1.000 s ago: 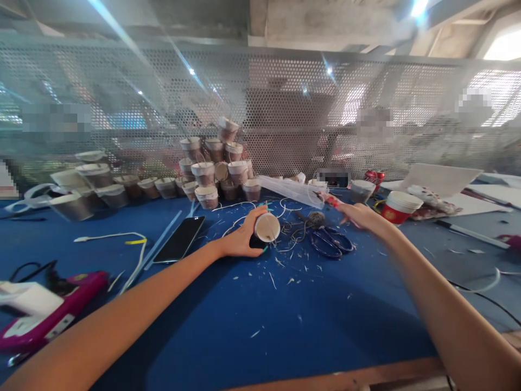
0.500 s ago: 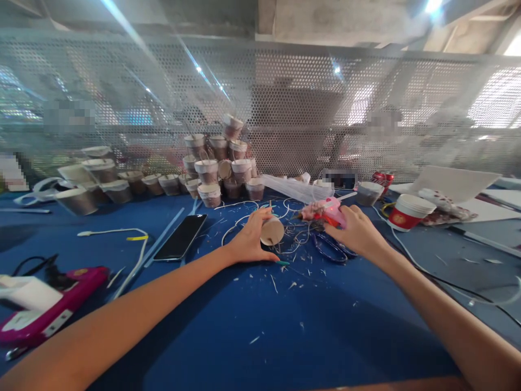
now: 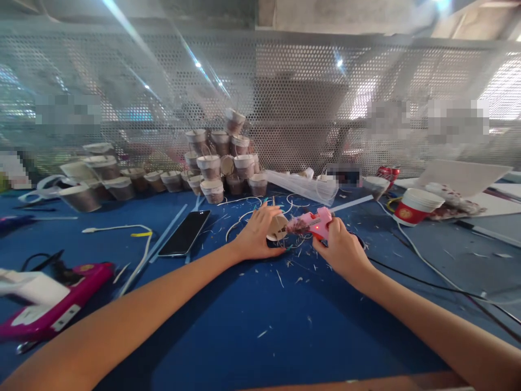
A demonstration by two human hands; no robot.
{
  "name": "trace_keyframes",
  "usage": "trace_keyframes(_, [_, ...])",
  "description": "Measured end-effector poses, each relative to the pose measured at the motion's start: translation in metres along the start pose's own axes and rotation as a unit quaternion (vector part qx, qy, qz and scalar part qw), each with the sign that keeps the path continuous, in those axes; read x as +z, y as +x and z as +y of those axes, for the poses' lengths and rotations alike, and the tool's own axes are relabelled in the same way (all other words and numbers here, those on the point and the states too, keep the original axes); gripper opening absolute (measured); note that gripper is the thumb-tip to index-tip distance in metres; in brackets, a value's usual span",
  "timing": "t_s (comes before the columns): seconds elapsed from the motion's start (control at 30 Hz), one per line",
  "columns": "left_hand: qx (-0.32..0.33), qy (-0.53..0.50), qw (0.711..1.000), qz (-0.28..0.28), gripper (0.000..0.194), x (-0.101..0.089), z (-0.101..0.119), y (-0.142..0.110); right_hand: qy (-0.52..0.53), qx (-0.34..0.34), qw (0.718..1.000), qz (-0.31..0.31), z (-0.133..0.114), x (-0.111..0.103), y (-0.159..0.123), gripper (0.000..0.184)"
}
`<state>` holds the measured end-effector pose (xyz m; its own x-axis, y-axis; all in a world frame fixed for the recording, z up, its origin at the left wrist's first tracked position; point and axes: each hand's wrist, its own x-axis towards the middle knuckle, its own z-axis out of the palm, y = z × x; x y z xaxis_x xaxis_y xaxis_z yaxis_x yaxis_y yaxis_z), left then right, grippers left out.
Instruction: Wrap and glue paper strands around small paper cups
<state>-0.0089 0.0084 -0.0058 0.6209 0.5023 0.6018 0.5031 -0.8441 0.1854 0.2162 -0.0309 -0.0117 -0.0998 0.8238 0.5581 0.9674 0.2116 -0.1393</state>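
In the frame centre, the left hand (image 3: 255,237) clasps a cup (image 3: 275,228) between thumb and fingers — the right hand (image 3: 344,247) curls fingers around a pink glue gun (image 3: 319,222).

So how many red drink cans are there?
2, side by side at the back right: the left can, partly behind a pale cup, and the right can. More may be hidden behind them.
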Motion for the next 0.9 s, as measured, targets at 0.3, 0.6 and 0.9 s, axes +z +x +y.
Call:
trace_keyframes(0.3, [0.018,-0.035,0.999,-0.002,0.08,0.0,-0.001,0.0,-0.027,-0.029,0.998,-0.046,-0.007,0.001,-0.003,0.03])
trace_keyframes(0.6, [0.025,-0.008,1.0,-0.016,0.08,-0.001,-0.002,-0.001,-0.003,-0.008,0.995,-0.101,-0.013,-0.008,-0.001,0.054])
trace_keyframes(0.9, [0.04,0.009,0.999,-0.015,0.08,0.0,-0.002,-0.001,-0.024,-0.015,0.995,-0.096,-0.015,-0.01,-0.002,0.054])
